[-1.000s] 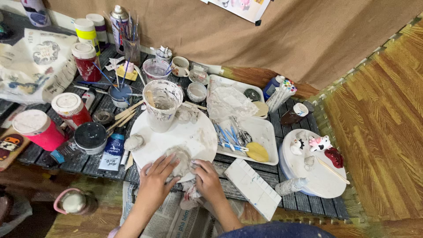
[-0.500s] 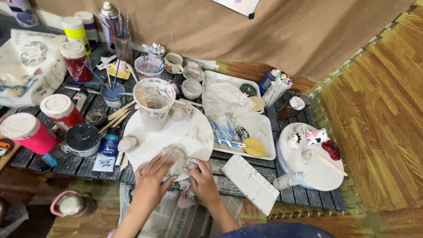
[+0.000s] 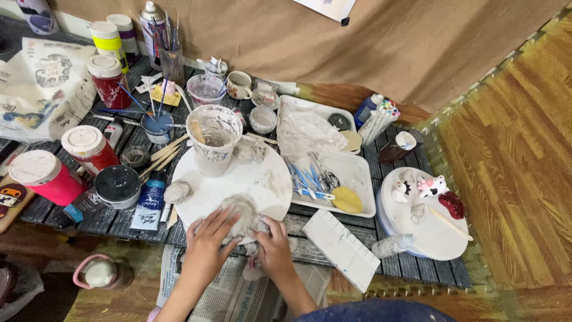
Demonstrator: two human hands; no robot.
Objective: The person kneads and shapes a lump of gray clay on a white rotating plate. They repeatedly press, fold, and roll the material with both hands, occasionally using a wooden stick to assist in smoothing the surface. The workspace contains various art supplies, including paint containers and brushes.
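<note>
Single head-worn view, looking steeply down from above, fairly near, over cluttered worktable [image 3: 369, 250]

Changes since the earlier pictures:
- Left hand [image 3: 205, 243]: fingers slid farther over the grey clay lump [image 3: 241, 211], now spread flat on its left side.
- Right hand [image 3: 275, 247]: moved in closer, pressing the lump's near right edge.
- Clay lump: sits slightly nearer the near rim of the white round board [image 3: 238, 179].
</note>
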